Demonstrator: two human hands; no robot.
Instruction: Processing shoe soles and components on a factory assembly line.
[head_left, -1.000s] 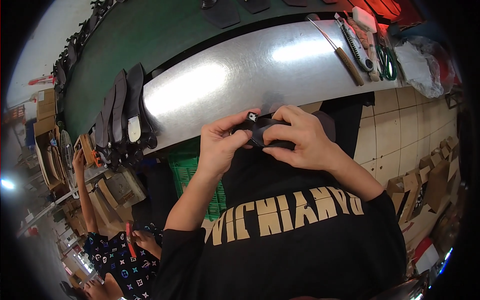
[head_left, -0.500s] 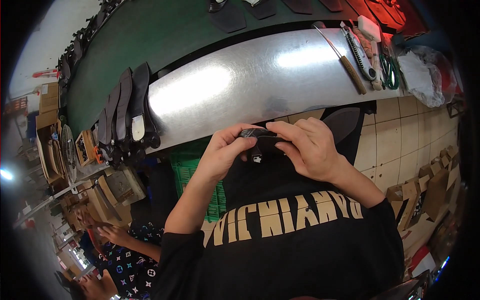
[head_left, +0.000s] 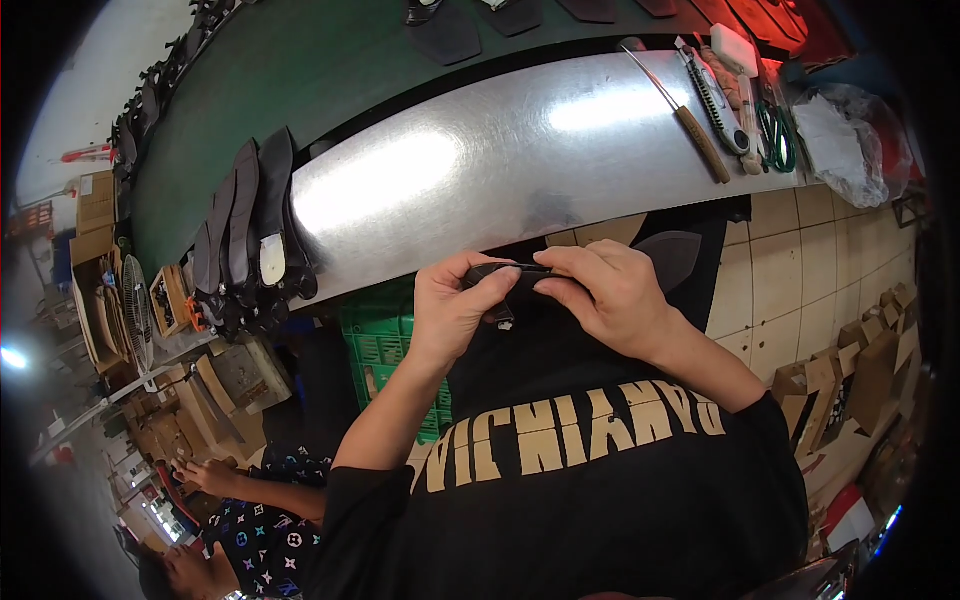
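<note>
Just off the near edge of the metal bench, both hands pinch a black sandal (head_left: pixel 492 272). My left hand (head_left: pixel 447 302) is closed on its left part, thumb on top and a short strap end hanging below. Against its upper edge my right hand (head_left: pixel 612 295) presses thumb and fingertips together. Beyond the right knuckles shows a dark flat sole end (head_left: pixel 670 258); it seems to belong to the same sandal, though the hand hides the join.
A shiny metal plate (head_left: pixel 400 190) lies before me, with an awl (head_left: pixel 700 140), a utility knife (head_left: pixel 722 115) and green-handled scissors (head_left: pixel 778 135) at right. Dark sandals (head_left: pixel 240 225) stack at left. A green crate (head_left: pixel 380 350) stands below. A co-worker's hand (head_left: pixel 205 477) shows lower left.
Both hands tilt the sandal slightly, so its strap end shifts left and the sole end left and down. The right fingertips moved a little left. The co-worker's hands moved.
</note>
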